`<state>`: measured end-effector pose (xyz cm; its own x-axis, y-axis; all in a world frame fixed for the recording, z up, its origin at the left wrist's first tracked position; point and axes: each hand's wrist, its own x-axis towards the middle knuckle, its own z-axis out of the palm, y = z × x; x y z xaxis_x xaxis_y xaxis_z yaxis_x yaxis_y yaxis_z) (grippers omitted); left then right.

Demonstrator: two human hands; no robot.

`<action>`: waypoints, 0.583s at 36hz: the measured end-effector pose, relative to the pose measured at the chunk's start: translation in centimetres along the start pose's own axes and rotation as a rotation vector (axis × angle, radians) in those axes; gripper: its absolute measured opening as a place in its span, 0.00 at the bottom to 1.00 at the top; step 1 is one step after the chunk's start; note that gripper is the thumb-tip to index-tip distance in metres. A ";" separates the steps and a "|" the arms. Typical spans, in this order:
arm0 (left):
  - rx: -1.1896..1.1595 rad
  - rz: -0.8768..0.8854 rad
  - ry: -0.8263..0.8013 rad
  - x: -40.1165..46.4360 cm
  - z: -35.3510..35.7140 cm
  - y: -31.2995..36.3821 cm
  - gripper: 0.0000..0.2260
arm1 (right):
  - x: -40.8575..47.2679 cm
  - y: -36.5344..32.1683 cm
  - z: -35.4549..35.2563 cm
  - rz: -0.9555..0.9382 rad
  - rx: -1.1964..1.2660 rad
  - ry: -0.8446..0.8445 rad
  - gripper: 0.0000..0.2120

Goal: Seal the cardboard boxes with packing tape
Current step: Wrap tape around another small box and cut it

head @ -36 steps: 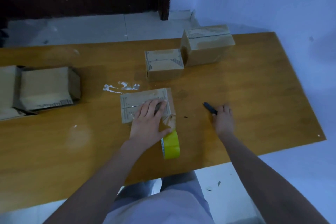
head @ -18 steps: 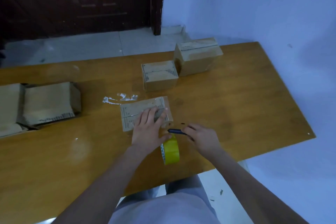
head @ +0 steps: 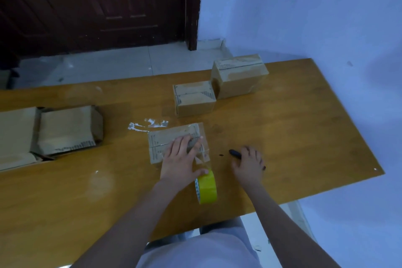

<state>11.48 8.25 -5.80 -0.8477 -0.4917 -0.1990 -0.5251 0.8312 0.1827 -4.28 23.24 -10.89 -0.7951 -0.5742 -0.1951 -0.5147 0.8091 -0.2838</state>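
Note:
A small cardboard box lies in the middle of the wooden table. My left hand presses flat on its top, fingers straight, thumb touching the yellow tape roll that stands on edge just in front of the box. A strip of clear tape runs from the box's right end down to the roll. My right hand lies spread on the table to the right, on top of a black cutter whose tip sticks out to the left of the fingers.
Two closed boxes stand side by side at the back. Open boxes lie at the left edge. White tape scraps stick to the table behind the box. The table's right end meets a blue wall.
My right hand, which held the black cutter at the tape beside the box half a second ago, has moved back right and now lies on it on the table. My left hand has stayed put.

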 end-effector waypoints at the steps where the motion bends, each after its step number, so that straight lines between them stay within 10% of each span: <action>1: -0.008 0.002 0.032 0.1 0.3 -0.1 0.42 | -0.3 -0.9 -0.1 -0.025 0.206 -0.036 0.14; 7: -0.018 0.001 0.045 0.1 0.4 -0.1 0.40 | -2.9 -5.1 -0.6 0.034 1.001 -0.622 0.08; 21: -0.134 -0.054 0.229 1.1 0.8 0.0 0.22 | -4.1 -5.7 -1.2 0.088 1.039 -0.536 0.04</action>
<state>10.63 7.94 -6.79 -0.8051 -0.5931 0.0087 -0.5623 0.7678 0.3069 1.56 21.11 -7.34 -0.4503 -0.7011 -0.5530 0.2420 0.5003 -0.8314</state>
